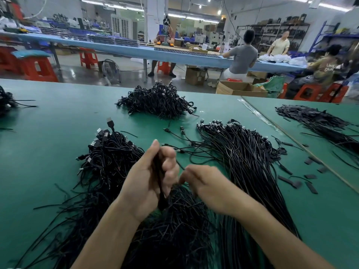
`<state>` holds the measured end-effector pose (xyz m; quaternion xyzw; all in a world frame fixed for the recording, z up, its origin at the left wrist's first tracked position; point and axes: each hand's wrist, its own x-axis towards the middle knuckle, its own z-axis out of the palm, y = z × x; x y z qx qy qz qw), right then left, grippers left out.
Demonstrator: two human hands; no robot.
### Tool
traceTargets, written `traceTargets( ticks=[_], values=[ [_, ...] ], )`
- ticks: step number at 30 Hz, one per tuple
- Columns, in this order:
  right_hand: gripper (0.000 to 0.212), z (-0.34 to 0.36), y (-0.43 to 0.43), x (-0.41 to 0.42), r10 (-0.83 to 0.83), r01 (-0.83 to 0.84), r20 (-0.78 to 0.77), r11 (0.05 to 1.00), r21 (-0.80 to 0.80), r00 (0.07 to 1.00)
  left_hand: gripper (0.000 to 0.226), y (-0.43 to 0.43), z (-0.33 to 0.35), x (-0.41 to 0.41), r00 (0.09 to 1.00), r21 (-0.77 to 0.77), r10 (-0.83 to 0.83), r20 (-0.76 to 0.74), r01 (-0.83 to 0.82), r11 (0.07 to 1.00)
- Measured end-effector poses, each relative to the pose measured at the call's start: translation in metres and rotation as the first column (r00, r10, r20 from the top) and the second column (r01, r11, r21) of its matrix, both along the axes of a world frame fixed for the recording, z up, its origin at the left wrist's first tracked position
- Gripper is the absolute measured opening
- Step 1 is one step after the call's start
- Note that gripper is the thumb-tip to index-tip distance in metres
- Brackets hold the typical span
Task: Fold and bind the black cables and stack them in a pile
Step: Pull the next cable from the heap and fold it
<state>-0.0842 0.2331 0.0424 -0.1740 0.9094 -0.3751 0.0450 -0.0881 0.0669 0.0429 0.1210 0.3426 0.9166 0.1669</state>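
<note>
Black cables (174, 220) lie in a loose heap under both hands on the green table (58, 117). The left hand (149, 177) grasps one folded cable (161, 200) and holds it upright, with the fingers curled around it. The right hand (206, 183) is just beside it, fingers bent down toward the cable's lower part. It is blurred, so I cannot tell if it pinches anything. A pile of bound cables (159, 101) sits farther back in the middle. Long straight cables (244, 152) lie to the right, and a tangled heap with USB plugs (108, 150) lies to the left.
</note>
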Motion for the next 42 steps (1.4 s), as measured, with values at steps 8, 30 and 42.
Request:
traceTargets(
  ticks=[8,30,42],
  values=[
    [0.021,0.031,0.003,0.007,0.038,-0.007,-0.109,0.963,0.270,0.993,0.042,0.014,-0.032,-0.011,0.785,-0.497,0.359,-0.504,-0.604,0.623],
    [0.023,0.007,-0.002,0.017,0.145,-0.128,-0.046,0.958,0.255,0.988,0.035,0.008,-0.018,-0.009,0.909,-0.333,0.287,-0.301,-0.383,0.862],
    [0.001,0.040,0.018,0.013,0.057,-0.099,-0.129,0.933,-0.347,0.990,0.063,0.006,-0.004,0.012,0.942,-0.643,-0.238,-0.236,0.032,0.765]
  ],
)
